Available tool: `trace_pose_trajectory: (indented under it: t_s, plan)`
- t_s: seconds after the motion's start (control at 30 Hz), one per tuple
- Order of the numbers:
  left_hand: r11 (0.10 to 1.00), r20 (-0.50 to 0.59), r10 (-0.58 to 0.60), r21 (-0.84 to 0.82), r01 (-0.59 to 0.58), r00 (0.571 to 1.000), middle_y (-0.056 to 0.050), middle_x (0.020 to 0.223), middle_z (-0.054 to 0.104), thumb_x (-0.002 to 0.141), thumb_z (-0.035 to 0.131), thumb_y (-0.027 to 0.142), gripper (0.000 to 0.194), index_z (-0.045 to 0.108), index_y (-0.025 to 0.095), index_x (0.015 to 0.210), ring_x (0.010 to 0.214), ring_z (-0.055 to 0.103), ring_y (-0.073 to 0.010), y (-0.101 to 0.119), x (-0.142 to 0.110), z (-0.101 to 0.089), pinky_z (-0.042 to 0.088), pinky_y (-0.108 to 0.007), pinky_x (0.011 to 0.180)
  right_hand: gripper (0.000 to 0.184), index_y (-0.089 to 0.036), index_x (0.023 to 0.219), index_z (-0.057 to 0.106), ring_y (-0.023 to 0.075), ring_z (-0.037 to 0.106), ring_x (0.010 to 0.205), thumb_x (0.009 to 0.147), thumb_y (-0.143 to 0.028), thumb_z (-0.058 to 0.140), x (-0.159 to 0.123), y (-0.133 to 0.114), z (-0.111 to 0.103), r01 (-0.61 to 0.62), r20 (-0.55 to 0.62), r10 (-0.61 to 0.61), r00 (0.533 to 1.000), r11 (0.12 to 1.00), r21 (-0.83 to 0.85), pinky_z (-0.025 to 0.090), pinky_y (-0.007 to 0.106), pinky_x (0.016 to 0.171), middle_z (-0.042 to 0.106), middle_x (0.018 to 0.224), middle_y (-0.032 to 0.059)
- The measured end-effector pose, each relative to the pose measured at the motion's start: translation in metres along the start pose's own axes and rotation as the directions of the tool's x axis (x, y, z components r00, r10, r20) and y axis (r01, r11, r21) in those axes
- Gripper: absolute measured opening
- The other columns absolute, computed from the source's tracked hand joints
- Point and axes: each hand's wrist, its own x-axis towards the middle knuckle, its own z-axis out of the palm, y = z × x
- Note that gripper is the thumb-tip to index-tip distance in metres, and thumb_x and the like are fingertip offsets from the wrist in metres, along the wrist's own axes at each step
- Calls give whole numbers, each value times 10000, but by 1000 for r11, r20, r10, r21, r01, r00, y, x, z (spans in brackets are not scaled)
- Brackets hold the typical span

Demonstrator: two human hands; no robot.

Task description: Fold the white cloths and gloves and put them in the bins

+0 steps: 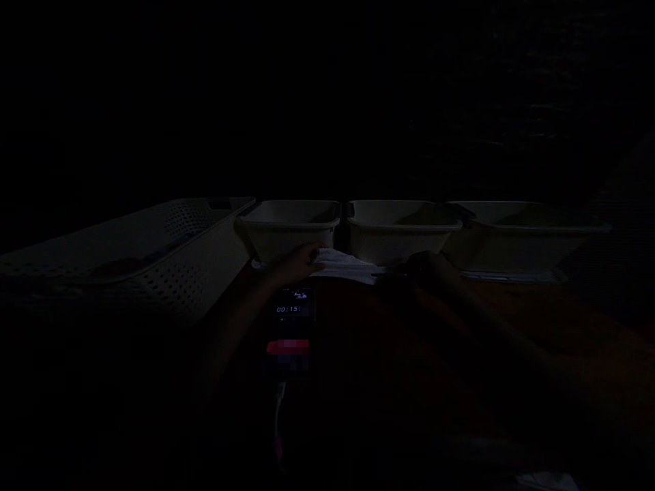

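The scene is very dark. A white piece of cloth (348,266), its exact kind not clear, stretches sideways between my hands in front of the middle bins. My left hand (303,260) is closed on its left end, thumb and fingers pinching the edge. At the other side, my right hand (428,270) is closed at the darker right end of the cloth; its fingers are mostly lost in shadow. Just below my left hand lies a phone (289,327) with a lit timer and a red bar on its screen.
A large perforated basket (184,276) stands at the left with dim contents. Three pale bins, left (289,235), middle (402,239) and right (522,249), line the back of the reddish-brown table (512,307). A cable (278,412) runs from the phone toward me.
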Motion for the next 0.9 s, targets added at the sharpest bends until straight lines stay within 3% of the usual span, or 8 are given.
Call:
trace_pose_trajectory:
  t_s: [0.37, 0.5, 0.57, 0.7, 0.8, 0.9]
  plan:
    - [998, 19, 52, 25, -52, 998, -87, 990, 603, 738, 589, 257, 434, 516, 120, 1143, 787, 567, -148, 8, -1, 5, 446, -259, 679, 209, -196, 901, 649, 161, 614, 761, 745, -237, 516, -3, -6, 12, 105, 18, -107, 994, 991, 82, 401, 206, 589, 669, 886, 84]
    - [998, 14, 43, 41, -43, 999, -81, 953, 608, 738, 589, 248, 425, 520, 118, 1138, 780, 562, -147, 14, -3, 5, 441, -253, 668, 261, -213, 964, 605, 167, 603, 717, 737, -329, 548, -7, -12, 8, 100, -89, -95, 992, 994, 50, 370, 210, 538, 665, 850, 69]
    - [998, 15, 41, 40, -41, 999, -77, 937, 612, 740, 587, 246, 426, 516, 119, 1141, 793, 564, -151, 15, -3, 5, 441, -254, 674, 253, -209, 957, 594, 153, 595, 683, 747, -341, 543, -8, -16, 6, 183, -116, -174, 978, 980, 73, 366, 205, 534, 663, 821, 54]
    - [999, 27, 24, 37, -25, 999, -82, 958, 612, 742, 588, 253, 434, 505, 123, 1148, 815, 568, -157, 14, -3, 6, 442, -257, 678, 189, -205, 902, 632, 130, 598, 740, 733, -216, 548, -8, -25, 8, 404, 21, -412, 911, 900, 163, 404, 198, 619, 665, 886, 40]
    - [1000, 28, 18, 22, -19, 999, -93, 1013, 599, 738, 592, 251, 437, 505, 122, 1146, 831, 569, -157, 14, -3, 7, 443, -256, 679, 231, -192, 950, 651, 158, 606, 813, 762, -229, 522, -8, -29, 12, 375, 117, -395, 911, 913, 161, 426, 219, 674, 666, 953, 78]
    - [1000, 41, 14, 12, -14, 999, -104, 1033, 591, 740, 589, 255, 444, 503, 107, 1149, 839, 568, -159, 14, -3, 6, 444, -254, 683, 296, -210, 1034, 641, 183, 614, 845, 782, -302, 516, -10, -32, 12, 319, 139, -339, 931, 937, 145, 436, 238, 685, 665, 979, 90]
